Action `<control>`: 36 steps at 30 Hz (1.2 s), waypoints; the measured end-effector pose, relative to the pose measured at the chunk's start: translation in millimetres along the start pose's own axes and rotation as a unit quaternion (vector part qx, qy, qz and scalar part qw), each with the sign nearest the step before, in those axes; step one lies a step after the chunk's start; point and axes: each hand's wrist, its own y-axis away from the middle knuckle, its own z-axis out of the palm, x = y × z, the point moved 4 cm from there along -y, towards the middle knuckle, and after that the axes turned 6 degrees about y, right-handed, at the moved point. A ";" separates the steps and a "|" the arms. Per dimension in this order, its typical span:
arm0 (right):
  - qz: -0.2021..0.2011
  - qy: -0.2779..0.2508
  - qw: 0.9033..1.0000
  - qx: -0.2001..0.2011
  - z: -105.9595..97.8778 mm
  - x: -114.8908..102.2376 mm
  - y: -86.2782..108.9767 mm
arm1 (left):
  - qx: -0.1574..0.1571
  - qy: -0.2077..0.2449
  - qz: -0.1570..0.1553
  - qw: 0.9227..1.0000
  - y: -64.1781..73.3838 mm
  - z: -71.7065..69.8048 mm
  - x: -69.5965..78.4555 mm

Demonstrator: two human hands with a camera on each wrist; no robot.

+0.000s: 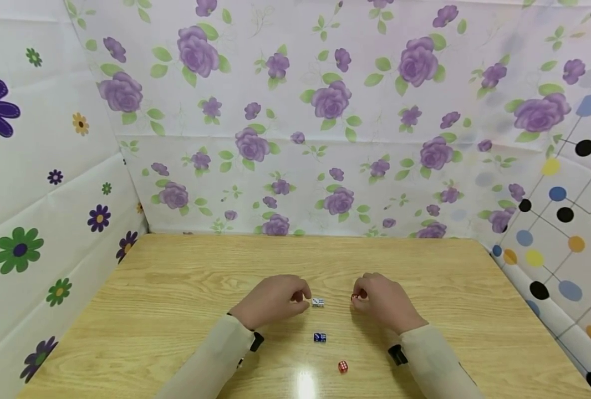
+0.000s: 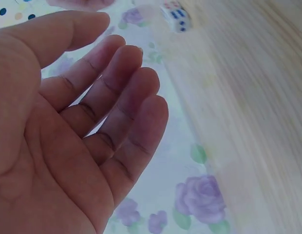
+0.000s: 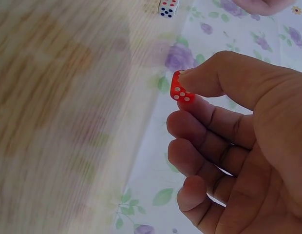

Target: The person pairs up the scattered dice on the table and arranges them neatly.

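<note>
My right hand (image 1: 382, 302) pinches a red die (image 3: 182, 87) with white dots between its thumb and index finger; the other fingers curl loosely below. In the head view that die shows at the fingertips, a little above the tabletop. My left hand (image 1: 275, 299) holds nothing, its fingers loosely bent and the thumb apart from them, as the left wrist view shows. Just right of its fingertips, two white dice (image 1: 317, 302) sit side by side on the table. Nearer to me lie two blue dice (image 1: 320, 337), also side by side, and a single red die (image 1: 342, 366).
The wooden table (image 1: 200, 266) ends at a back wall covered in purple-flower cloth (image 1: 295, 183). Flowered cloth (image 1: 76, 221) borders the left side, and dotted cloth (image 1: 545, 238) the right. Light reflects off the table near its front edge.
</note>
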 end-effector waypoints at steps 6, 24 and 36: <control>-0.002 0.000 1.000 0.004 -2.2 1.1 -0.2 | -0.004 -0.012 0.049 0.999 -0.9 -1.8 27.1; -0.006 0.007 1.000 0.003 4.2 -1.2 -0.9 | -0.061 -0.056 0.084 0.993 3.7 48.8 78.6; -0.002 -0.004 1.000 -0.017 1.9 -5.4 0.1 | -0.083 -0.063 0.076 0.992 3.1 60.6 82.7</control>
